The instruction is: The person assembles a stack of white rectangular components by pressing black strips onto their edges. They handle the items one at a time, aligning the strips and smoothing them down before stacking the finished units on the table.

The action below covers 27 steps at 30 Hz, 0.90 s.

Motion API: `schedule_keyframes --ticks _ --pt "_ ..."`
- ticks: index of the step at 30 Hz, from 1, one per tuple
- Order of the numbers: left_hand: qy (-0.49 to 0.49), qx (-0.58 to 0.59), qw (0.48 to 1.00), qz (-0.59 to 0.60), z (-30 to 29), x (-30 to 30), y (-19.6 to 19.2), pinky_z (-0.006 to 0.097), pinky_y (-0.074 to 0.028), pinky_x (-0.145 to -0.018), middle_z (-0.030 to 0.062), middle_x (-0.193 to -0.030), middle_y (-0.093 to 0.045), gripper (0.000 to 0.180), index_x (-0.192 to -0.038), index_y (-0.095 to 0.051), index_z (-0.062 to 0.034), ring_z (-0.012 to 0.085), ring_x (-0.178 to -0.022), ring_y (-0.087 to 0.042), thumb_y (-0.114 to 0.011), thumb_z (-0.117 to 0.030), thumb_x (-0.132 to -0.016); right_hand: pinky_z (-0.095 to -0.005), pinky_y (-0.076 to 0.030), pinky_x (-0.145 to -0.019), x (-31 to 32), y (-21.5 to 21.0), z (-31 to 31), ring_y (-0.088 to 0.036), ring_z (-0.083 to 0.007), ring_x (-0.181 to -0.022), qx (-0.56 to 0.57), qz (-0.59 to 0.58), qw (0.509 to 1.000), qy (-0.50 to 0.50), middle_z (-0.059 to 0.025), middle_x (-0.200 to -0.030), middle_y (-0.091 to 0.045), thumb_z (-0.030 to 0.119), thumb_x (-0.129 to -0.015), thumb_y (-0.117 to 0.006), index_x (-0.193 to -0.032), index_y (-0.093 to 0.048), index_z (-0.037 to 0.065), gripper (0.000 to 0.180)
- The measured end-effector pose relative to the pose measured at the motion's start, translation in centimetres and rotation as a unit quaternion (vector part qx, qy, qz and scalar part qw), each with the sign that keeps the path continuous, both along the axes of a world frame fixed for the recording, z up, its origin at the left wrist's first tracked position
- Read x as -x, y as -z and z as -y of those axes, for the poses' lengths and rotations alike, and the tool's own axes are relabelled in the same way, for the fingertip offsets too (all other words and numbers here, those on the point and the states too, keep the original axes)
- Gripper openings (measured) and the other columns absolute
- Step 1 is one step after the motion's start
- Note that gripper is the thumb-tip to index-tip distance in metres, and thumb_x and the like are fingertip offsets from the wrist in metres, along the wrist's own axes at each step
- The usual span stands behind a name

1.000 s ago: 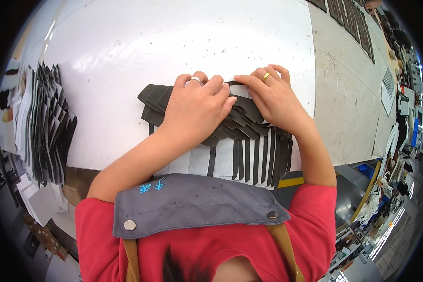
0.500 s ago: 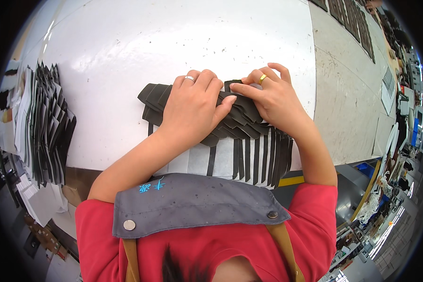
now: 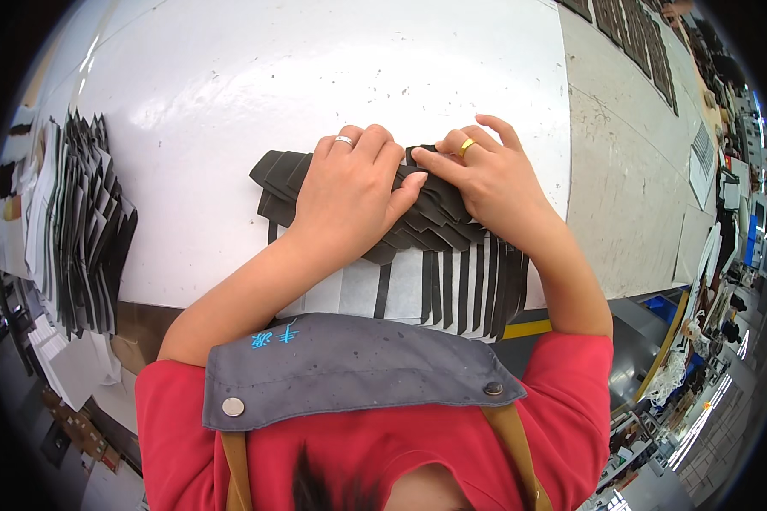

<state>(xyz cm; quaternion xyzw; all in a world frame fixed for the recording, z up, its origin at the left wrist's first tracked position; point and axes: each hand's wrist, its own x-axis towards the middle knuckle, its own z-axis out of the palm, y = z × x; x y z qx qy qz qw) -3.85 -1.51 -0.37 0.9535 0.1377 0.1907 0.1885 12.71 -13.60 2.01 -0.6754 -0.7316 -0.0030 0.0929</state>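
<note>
Dark grey, flat pieces with stepped edges lie fanned in an overlapping stack [image 3: 441,232] on the white table, their pale undersides and dark strips spread toward my body. My left hand [image 3: 345,192] rests across the stack, fingers curled over its far edge and thumb pressed on top. At the far right of the stack, my right hand [image 3: 494,183] has its thumb and bent fingers on a small dark flap [image 3: 420,156], while its outer finger is raised. The fingertips partly hide the grip on that flap.
A tall bundle of dark and white layered pieces [image 3: 89,230] stands at the table's left edge. The white tabletop [image 3: 315,68] joins a greyer board [image 3: 622,162] on the right. More dark pieces [image 3: 635,38] lie in rows at the far right.
My right hand has shifted slightly, its fingers opening a little and its thumb moving slightly left along the dark flap. My left hand and the stack have stayed put.
</note>
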Motion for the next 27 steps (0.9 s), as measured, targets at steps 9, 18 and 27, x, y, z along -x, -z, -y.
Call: schedule_keyframes --ticks 9,18,27 --pt "-0.001 -0.014 1.0 0.002 0.1 -0.1 -0.1 0.037 -0.043 -0.08 0.0079 -0.092 -0.058 0.026 -0.088 -0.062 -0.0039 0.0253 -0.09 -0.056 -0.065 -0.029 -0.085 -0.0394 -0.04 -0.095 -0.7 -0.1 0.2 -0.059 -0.0212 -0.093 -0.043 -0.106 0.989 0.09 -0.0045 -0.093 -0.062 0.006 -0.083 -0.061 -0.096 -0.064 0.009 0.014" --pt "0.038 0.028 0.999 0.006 0.0 -0.9 -1.2 0.038 -0.042 -0.084 0.0069 -0.1 -0.061 0.023 -0.106 -0.062 -0.0033 0.0258 -0.094 -0.056 -0.061 -0.017 -0.088 -0.0356 -0.04 -0.083 -1.4 -0.9 1.4 -0.057 -0.0234 -0.081 -0.065 -0.1 0.988 0.103 -0.0037 -0.084 -0.06 0.008 -0.084 -0.062 -0.086 -0.061 0.007 0.003" --pt "0.125 0.214 0.964 -0.097 -0.1 -1.4 -4.2 0.037 -0.042 -0.085 0.0072 -0.094 -0.063 0.012 -0.092 -0.068 -0.0041 0.025 -0.091 -0.056 -0.06 -0.012 -0.086 -0.0295 -0.05 -0.076 -3.9 -2.3 2.6 -0.064 -0.0182 -0.083 0.025 -0.344 0.924 0.163 -0.0088 -0.093 -0.068 0.012 -0.088 -0.064 -0.099 -0.065 0.002 0.014"
